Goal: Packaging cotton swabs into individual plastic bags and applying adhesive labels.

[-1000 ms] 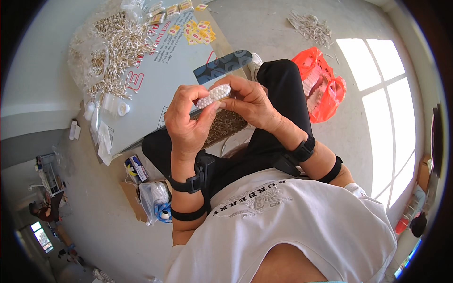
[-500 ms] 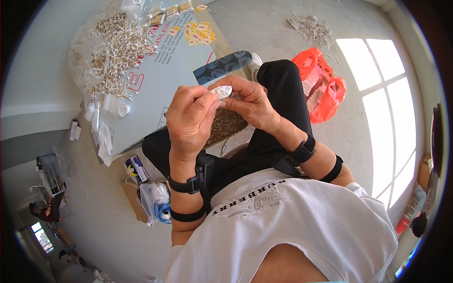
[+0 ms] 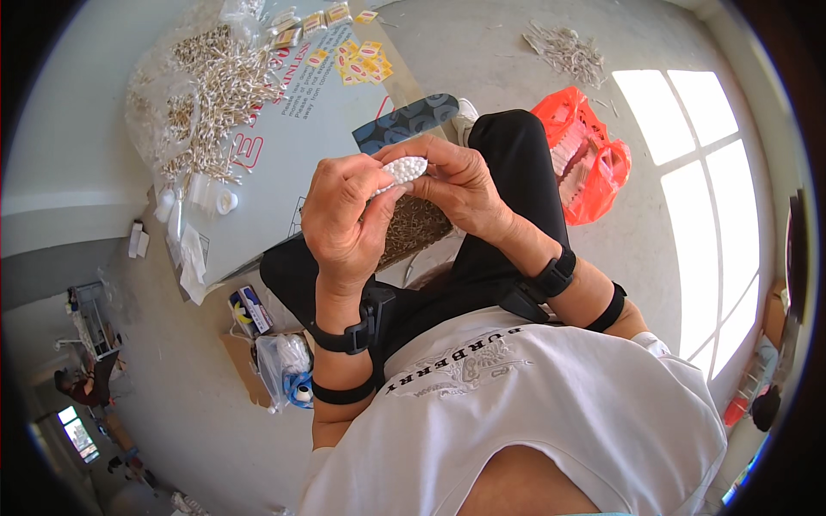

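Note:
A bundle of cotton swabs is held between both hands, its round white tips packed together and facing up. My left hand pinches the bundle's near left side with thumb and fingers. From the right, my right hand grips it, index finger along the far edge and thumb below. The sticks under the tips are hidden by my fingers. Below my hands sits a box of brown-looking swabs, partly covered. Just beyond lies a dark blue patterned strip.
A large plastic bag of loose swabs spills over the grey tabletop. Yellow-and-white cards and small packs lie at the back. A red bag and a swab pile rest on the floor.
My left hand has shifted its fingers lower and curled them around the bundle's side. More of the white tips now shows. My right hand has barely moved.

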Demonstrator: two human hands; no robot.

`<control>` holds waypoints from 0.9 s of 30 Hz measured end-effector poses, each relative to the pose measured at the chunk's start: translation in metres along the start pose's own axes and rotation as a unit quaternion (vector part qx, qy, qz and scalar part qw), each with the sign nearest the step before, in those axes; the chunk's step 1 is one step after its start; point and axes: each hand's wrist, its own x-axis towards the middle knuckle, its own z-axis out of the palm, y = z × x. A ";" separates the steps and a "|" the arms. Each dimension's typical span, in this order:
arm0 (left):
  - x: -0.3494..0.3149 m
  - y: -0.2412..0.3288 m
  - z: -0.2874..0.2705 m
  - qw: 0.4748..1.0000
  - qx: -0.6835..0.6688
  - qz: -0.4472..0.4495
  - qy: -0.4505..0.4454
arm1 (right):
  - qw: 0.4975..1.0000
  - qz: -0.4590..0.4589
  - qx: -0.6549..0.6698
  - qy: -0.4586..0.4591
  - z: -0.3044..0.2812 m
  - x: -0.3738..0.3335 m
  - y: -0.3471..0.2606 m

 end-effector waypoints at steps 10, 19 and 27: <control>-0.008 0.005 0.001 0.986 0.140 0.092 0.018 | 0.999 -0.035 0.006 0.031 0.007 0.001 -0.005; -0.009 0.003 0.003 0.987 0.129 0.095 0.031 | 0.998 -0.048 -0.012 0.033 0.007 0.000 -0.005; -0.004 0.006 0.001 0.994 0.089 0.067 0.020 | 0.999 -0.033 -0.020 0.029 0.007 -0.001 -0.004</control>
